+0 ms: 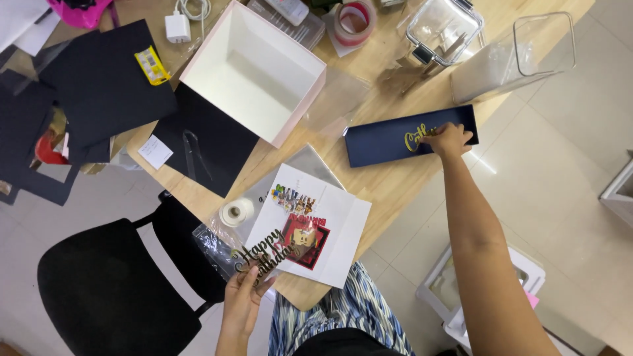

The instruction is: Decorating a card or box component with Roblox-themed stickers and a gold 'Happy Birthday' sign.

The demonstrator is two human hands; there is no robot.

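Note:
My left hand [241,300] holds a gold script-lettered cutout topper [264,257] at the near edge of the wooden table [389,184], over a white card [310,224] with a colourful pasted picture. My right hand [450,138] reaches far across the table. It rests on a dark navy rectangular card [382,140] and pinches gold script lettering [419,137] lying on it. A small roll of clear tape [236,212] sits just left of the white card.
An open white box [254,69] with pink sides stands mid-table. Black paper sheets [105,79] lie at the left, with a white charger [177,26], a tape roll [355,20] and clear plastic containers [511,56] at the back. A black chair [112,283] stands left of me.

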